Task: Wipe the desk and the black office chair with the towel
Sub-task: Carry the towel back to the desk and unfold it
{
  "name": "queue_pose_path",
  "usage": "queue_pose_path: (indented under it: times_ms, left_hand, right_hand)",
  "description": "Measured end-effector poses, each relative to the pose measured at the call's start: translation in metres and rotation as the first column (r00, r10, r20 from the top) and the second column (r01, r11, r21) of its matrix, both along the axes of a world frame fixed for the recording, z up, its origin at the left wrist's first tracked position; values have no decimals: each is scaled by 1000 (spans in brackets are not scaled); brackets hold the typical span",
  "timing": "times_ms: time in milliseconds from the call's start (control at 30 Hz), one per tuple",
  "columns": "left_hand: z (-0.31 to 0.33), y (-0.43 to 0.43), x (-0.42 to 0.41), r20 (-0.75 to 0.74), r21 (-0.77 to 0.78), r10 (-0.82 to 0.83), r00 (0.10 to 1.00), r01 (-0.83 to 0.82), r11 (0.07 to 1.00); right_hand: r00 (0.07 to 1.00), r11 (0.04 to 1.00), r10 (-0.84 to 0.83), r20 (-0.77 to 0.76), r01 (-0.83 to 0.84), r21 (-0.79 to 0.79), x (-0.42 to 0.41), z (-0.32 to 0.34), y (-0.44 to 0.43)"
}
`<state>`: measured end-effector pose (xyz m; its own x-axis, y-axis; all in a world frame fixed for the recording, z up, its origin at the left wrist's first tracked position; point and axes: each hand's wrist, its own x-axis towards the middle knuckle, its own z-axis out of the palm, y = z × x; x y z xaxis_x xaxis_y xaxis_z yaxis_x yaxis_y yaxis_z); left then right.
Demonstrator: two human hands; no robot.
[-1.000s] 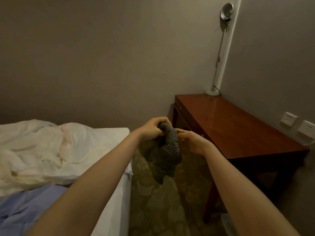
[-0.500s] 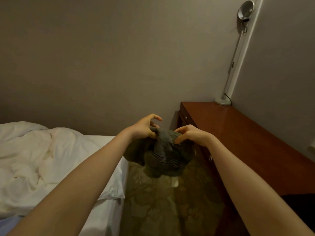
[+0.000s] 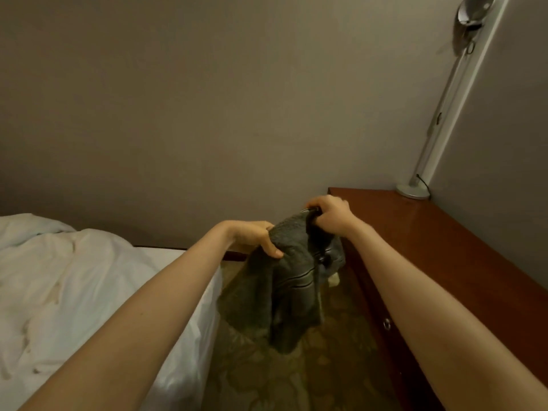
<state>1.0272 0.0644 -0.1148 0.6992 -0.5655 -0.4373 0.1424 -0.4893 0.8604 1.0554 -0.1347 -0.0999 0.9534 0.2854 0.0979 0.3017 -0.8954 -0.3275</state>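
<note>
Now grey striped towel (image 3: 284, 292) hangs crumpled from both hands.

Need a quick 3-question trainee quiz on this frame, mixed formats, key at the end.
1. True or false: the grey towel already lies flat on the desk.
2. Which hand grips the towel higher up? A) left hand B) right hand
3. Fill in: the only item standing on the desk is a ____, at its far corner.

Key: 1 false, it hangs in the air between bed and desk. 2 B. 3 lamp.
</note>
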Motion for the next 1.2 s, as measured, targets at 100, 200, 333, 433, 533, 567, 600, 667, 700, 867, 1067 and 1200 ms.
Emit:
queue_pose_path:
  times_ms: [100,200,333,433,533,567,600,667,700,867,1067,1200]
  left_hand:
    - [-12,3,37,-48,-195,47,998,-56,979]
    - [-16,5,74,-75,-244,69,995,-86,966]
    - [-12,8,130,-63,-222,153,986,-163,961]
    - [-5,13,172,-35,-213,213,976,-216,953]
    - [-5,17,216,-33,-248,282,959,-281,927]
    - [-7,16,230,-41,-267,295,955,-295,918]
    - [-9,15,241,-45,-277,294,955,-295,914]
    - [-10,12,260,-53,-294,307,950,-308,905]
    - [-10,11,271,-52,-283,316,947,-318,905]
    - [-22,2,326,-49,-144,397,916,-400,905]
    - [-34,-22,395,-109,-79,352,930,-361,929]
    - [-27,-46,440,-148,-209,379,914,-403,891]
  right_hand:
    - [996,991,-89,7,88,102,31,-34,5]
    - [948,912,-273,-165,310,268,59,-62,-3]
    - [611,586,-263,-747,716,379,85,-96,-20]
    - [507,470,-96,-857,782,410,111,-116,-21]
    - [516,356,0,-857,800,482,131,-120,-2]
    - [521,324,24,-853,803,500,140,-120,6]
    - [542,293,32,-840,798,526,147,-119,12]
    - [645,156,63,-761,747,646,161,-114,22]
    - [708,24,91,-700,701,712,172,-112,24]
    - [833,-235,54,-551,547,803,228,-88,17]
    - [869,-248,13,-494,482,840,306,-74,-8]
    - [876,-341,49,-480,466,816,354,-74,-37]
